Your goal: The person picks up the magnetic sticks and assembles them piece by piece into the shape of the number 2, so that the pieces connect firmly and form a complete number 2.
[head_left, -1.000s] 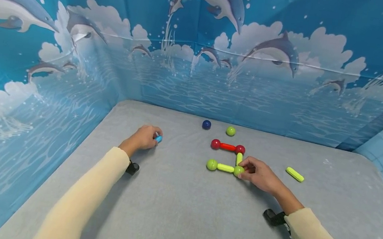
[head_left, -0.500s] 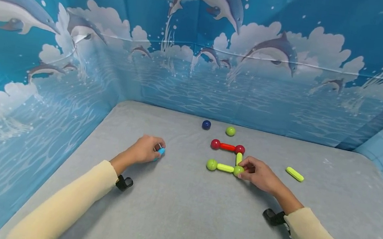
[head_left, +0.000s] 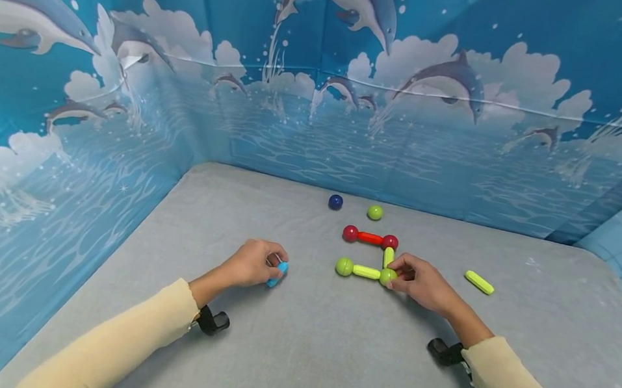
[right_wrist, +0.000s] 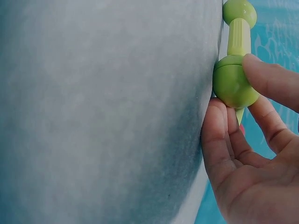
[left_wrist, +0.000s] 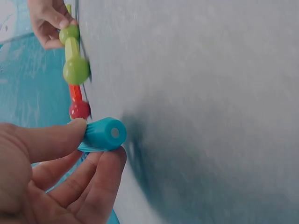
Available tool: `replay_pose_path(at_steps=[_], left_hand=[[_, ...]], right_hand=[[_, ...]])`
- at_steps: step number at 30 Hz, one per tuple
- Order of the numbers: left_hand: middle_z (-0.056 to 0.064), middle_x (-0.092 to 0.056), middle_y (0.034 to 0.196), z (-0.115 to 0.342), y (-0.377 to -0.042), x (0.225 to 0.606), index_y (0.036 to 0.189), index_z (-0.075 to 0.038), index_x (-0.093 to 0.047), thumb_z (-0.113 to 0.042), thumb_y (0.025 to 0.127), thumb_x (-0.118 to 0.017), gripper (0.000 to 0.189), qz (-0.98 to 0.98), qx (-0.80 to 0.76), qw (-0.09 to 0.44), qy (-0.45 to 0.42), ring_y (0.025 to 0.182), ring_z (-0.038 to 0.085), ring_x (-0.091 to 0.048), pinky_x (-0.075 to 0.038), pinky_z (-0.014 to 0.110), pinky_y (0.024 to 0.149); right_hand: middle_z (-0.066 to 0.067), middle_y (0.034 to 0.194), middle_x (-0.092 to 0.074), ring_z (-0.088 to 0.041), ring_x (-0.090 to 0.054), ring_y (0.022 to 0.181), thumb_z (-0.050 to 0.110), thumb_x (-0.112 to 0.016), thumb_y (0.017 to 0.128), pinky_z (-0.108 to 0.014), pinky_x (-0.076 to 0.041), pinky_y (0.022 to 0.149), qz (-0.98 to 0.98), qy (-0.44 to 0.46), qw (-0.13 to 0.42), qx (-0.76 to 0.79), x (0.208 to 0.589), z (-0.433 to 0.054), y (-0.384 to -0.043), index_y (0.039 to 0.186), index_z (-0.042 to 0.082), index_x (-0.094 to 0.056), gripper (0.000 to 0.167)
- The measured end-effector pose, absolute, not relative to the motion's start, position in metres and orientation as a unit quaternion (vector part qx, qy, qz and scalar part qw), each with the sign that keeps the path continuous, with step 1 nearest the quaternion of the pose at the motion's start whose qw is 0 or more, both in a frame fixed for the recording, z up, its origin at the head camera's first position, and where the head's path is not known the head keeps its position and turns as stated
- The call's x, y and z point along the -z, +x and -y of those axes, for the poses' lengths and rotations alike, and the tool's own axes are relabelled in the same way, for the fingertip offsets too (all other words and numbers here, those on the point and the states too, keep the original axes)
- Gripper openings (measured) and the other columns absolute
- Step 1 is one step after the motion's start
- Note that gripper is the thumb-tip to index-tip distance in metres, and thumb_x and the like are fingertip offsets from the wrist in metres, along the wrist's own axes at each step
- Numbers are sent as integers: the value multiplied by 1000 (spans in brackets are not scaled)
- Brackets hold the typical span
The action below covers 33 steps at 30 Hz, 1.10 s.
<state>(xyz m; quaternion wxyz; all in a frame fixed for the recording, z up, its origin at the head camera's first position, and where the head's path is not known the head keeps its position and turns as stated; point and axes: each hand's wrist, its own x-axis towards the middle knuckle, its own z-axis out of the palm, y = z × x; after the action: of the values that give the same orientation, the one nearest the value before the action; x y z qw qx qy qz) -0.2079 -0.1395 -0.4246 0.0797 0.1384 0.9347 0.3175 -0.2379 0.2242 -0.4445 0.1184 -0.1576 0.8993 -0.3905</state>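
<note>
From where I stand, the step in hand looks like adding a blue rod [head_left: 277, 275] to the three-sided figure [head_left: 389, 255] on the grey table [head_left: 290, 355]. The left hand [head_left: 252, 265] has that rod pinched between thumb and fingers, well apart from the figure; its facing end shows a small pale disc [left_wrist: 115, 133]. Whether the rod touches the table I can't tell. The right hand [head_left: 420, 283] has thumb and fingers clamped about the green corner ball [head_left: 388, 277], seemingly to steady it. The figure's open side faces the left hand, with a red ball [head_left: 350, 233] at one tip and a green end ball [head_left: 344, 266] at the other. The next move, I'd judge, calls for turning the rod's end squarely to one of those tips, though which one isn't clear, and touching it on gently while the right hand holds firm, lest the joints swing. A dark blue ball [head_left: 335, 202] and a spare green ball [head_left: 375, 212] sit beyond, and a loose yellow-green rod [head_left: 479, 282] lies right of the right hand.
</note>
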Motion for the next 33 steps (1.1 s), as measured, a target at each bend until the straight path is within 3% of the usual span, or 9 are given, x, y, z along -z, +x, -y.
replay_pose_path(at_steps=[9,19,33], left_hand=[[9,-71,102,119,-204,431,112,-9,-70,-10,90,-70,21,-908,-386,93,132,95,21,-68,-54,26,65],[8,-74,95,81,-209,446,111,-5,-68,-12,87,-74,25,-861,-487,111,93,70,9,-63,-51,24,58],[11,-75,94,46,-214,454,105,0,-67,-7,84,-76,24,-799,-581,151,13,70,10,-66,-59,26,68]], right_hand=[[-12,109,-64,-23,-59,99,14,-71,90,-32,-50,84,-901,-152,123,388,441,-222,-236,112,5,-61,26],[-13,110,-63,-23,-59,99,13,-70,91,-33,-50,85,-901,-152,125,386,440,-221,-235,113,5,-61,25],[-13,110,-64,-22,-59,98,13,-71,91,-34,-51,85,-900,-159,123,388,441,-222,-237,113,4,-61,26]])
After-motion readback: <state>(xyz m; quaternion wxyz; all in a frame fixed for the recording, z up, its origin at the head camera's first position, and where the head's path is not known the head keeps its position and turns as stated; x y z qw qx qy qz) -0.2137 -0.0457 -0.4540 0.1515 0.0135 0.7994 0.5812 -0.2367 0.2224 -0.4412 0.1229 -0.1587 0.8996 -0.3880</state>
